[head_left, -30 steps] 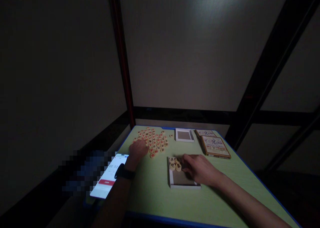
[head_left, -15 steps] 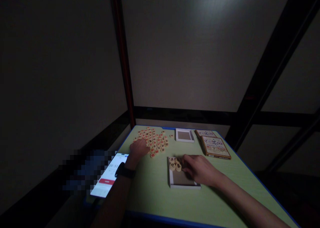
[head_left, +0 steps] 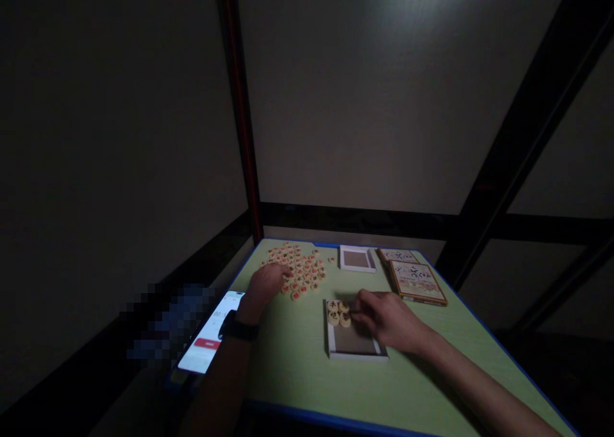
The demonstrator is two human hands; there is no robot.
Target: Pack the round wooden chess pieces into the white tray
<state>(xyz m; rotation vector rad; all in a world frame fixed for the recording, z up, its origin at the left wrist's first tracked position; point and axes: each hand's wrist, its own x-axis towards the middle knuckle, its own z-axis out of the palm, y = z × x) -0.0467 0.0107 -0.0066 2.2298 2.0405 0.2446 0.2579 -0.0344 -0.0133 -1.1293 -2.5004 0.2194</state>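
Note:
A spread of round pale game pieces (head_left: 300, 269) with red and black marks lies at the far left of the green table (head_left: 297, 373). My left hand (head_left: 266, 283), a dark watch on its wrist, rests on the near left edge of that spread, fingers curled over some pieces. A shallow white box (head_left: 352, 344) lies in the middle, with several pieces (head_left: 338, 312) set in its far left corner. My right hand (head_left: 388, 318) lies over the box's right side, fingertips pinched beside those pieces; what they hold is hidden.
A second white box tray (head_left: 356, 258) sits at the far edge. Two printed box lids (head_left: 415, 280) lie at the far right. A lit phone (head_left: 211, 334) showing a timer hangs over the table's left edge. Dark beams and a wall stand behind.
My left hand has slid slightly further into the spread of pieces. My right hand has shifted a little within the box. The view has tilted slightly.

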